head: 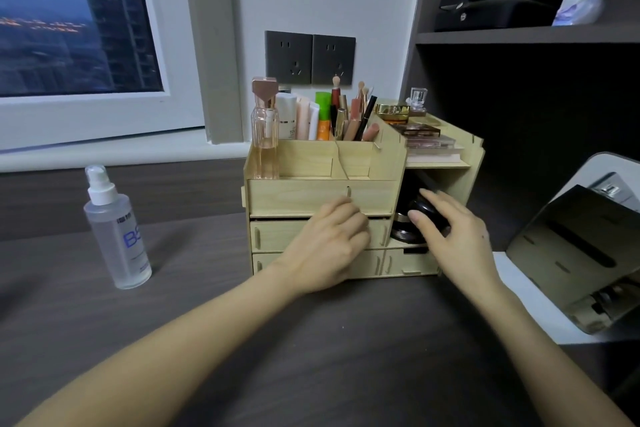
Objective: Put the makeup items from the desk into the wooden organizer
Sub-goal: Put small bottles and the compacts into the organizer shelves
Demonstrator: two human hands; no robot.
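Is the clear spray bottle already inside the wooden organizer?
No; the clear spray bottle stands upright on the desk, left of the wooden organizer.

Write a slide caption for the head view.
Right hand holds a black compact at the wooden organizer; left hand touches its drawer.

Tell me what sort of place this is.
Probably a dressing desk in a high-rise flat: a wooden organizer packed with makeup, a tilted mirror on the right, and a window showing tower blocks at dusk.

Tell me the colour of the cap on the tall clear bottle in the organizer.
The cap is rose gold; head view shows it best.
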